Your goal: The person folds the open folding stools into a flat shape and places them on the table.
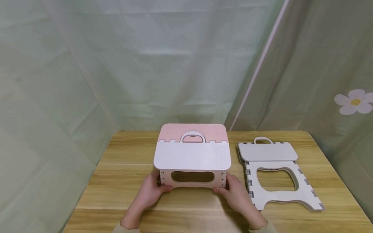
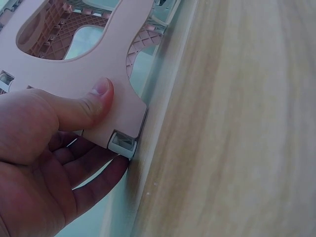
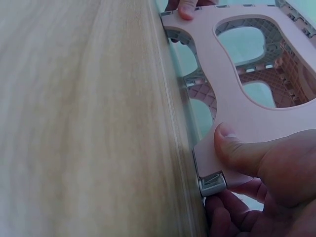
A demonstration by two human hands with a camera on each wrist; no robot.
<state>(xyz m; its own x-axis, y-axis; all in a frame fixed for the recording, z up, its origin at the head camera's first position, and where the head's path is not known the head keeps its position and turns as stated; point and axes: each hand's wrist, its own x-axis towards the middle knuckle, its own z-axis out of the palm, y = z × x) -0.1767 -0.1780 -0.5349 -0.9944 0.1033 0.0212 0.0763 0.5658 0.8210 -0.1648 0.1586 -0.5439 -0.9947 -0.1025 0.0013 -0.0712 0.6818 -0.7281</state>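
Note:
A pink and white folding step stool (image 1: 192,155) stands unfolded and upright on the wooden table, its white handle arched over the seam of its top. My left hand (image 1: 150,190) grips the lower left corner of its front leg panel, thumb on the front face and fingers round the side, as the left wrist view shows. At the opposite corner my right hand (image 1: 234,194) holds the panel the same way, its thumb (image 3: 242,150) pressed on the pink face. The stool's back leg panel shows only in part, through the front cutout.
To the right, a second, white and grey folding stool (image 1: 280,181) lies folded flat on the table (image 1: 122,193), its handle toward the back. A pale green curtain (image 1: 182,61) hangs behind the table, with flowers printed at its right.

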